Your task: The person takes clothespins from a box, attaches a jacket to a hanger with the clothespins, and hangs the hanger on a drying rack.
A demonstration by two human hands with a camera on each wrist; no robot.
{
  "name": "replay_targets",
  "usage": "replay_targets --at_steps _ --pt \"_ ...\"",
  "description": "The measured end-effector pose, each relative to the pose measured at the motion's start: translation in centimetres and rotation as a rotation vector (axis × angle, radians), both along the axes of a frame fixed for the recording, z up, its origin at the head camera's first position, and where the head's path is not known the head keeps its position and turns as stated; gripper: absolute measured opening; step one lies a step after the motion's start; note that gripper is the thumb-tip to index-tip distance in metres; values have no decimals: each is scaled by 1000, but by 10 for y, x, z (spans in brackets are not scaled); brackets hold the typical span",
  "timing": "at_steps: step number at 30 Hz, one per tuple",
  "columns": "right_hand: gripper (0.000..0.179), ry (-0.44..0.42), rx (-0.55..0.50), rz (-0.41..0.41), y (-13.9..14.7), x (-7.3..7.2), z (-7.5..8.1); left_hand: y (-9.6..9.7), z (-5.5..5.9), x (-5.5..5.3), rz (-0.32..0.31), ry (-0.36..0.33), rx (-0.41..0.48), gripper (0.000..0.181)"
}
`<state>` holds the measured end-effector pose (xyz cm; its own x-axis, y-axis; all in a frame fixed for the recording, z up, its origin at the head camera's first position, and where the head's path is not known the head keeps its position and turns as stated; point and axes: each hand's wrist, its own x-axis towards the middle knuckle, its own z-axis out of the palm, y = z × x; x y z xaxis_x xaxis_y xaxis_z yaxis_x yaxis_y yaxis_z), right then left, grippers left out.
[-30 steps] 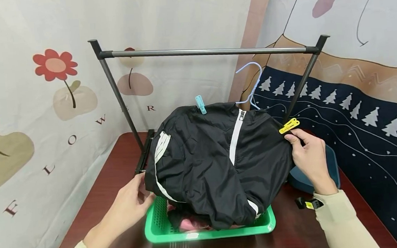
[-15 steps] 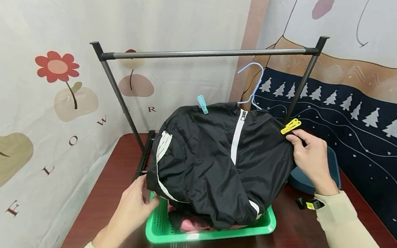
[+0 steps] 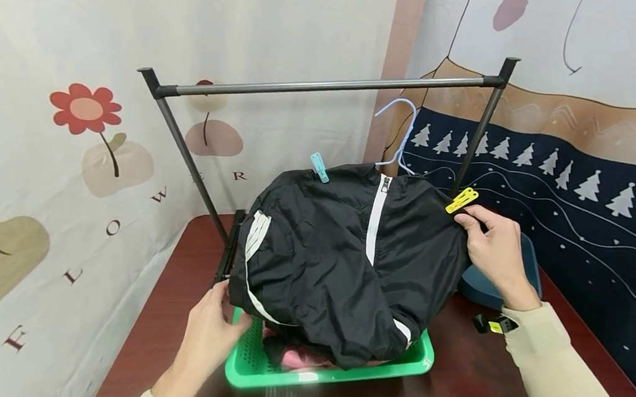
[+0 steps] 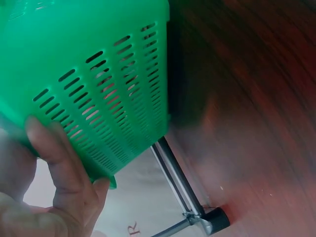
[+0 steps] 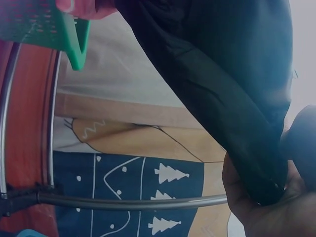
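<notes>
Across the middle of the head view, your black jacket (image 3: 329, 266) lies spread above the green basket (image 3: 332, 375) and below the rack bar (image 3: 315, 86). Its long axis goes slanting, from your left hand (image 3: 202, 335), low, up to your right hand (image 3: 496, 253), which pinches the corner just beside the yellow clip (image 3: 461, 200). The relation that counts, I judge, is between hook and bar: the hanger hook (image 3: 415, 115) rises from the jacket's upper edge, apart from the bar, and it is nearer to your right hand than to your left. The blue clip (image 3: 319, 168) sits on this same edge, farther to the left. Your left fingertips go behind the jacket's lower side, with thumb and fingers parted in front. From the left wrist, your fingers are close beside the slotted wall of the basket; I cannot tell if they grip some cloth or only support it. From the right wrist, the dark cloth narrows down to your right hand, and thumb and fingers are closed around its end.
</notes>
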<state>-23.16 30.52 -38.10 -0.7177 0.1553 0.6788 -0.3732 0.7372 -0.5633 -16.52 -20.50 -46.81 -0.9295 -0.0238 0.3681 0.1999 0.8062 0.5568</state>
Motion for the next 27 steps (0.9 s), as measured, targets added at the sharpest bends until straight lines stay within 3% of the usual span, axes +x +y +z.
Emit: replay_targets --at_steps 13,27 --pt "6 61 -22 -3 5 -1 1 -21 -5 -9 29 100 -12 63" --pt "9 67 -24 -18 15 -1 0 -56 -5 -16 44 67 -52 70"
